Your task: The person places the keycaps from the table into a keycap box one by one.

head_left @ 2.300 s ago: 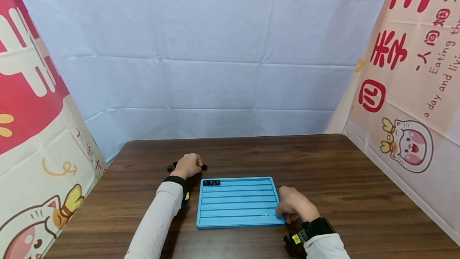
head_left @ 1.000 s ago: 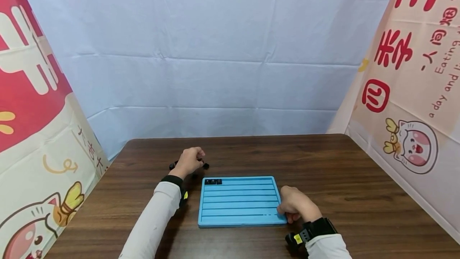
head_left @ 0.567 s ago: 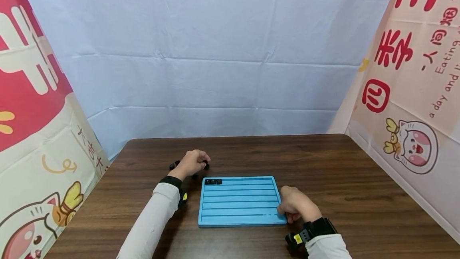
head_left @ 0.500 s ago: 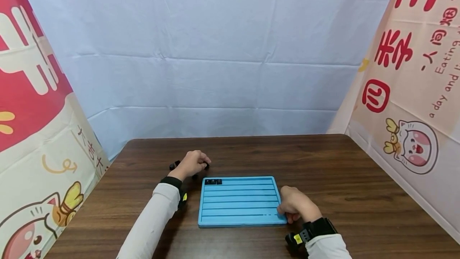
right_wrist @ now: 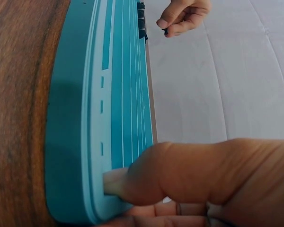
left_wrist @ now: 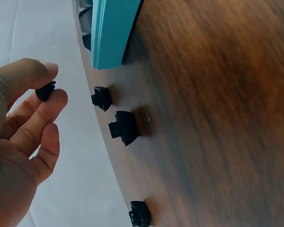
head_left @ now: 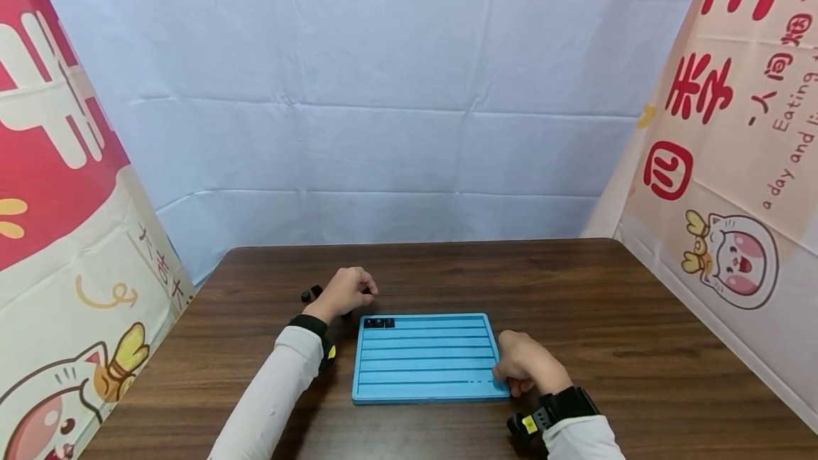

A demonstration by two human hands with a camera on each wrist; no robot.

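- While the right hand [head_left: 530, 360] is clamping the near right corner of the blue grooved tray [head_left: 422, 364], its thumb is resting on the top rim and its fingers are curling at the outer side;
- that tray is lying flat on the wood-grain table [head_left: 607, 325];
- at its far left, three seated keycaps [head_left: 379, 323] are sitting side by side in the top groove;
- beyond that corner, the left hand [head_left: 347, 291] is hovering above the tabletop, thumb and fingers pinching a black keycap [left_wrist: 45, 91];
- near it, three loose keycaps [left_wrist: 125, 127] are standing apart, stems up;
- behind everything, a pale creased cloth [head_left: 383, 126] is hanging between printed banners [head_left: 728, 162].
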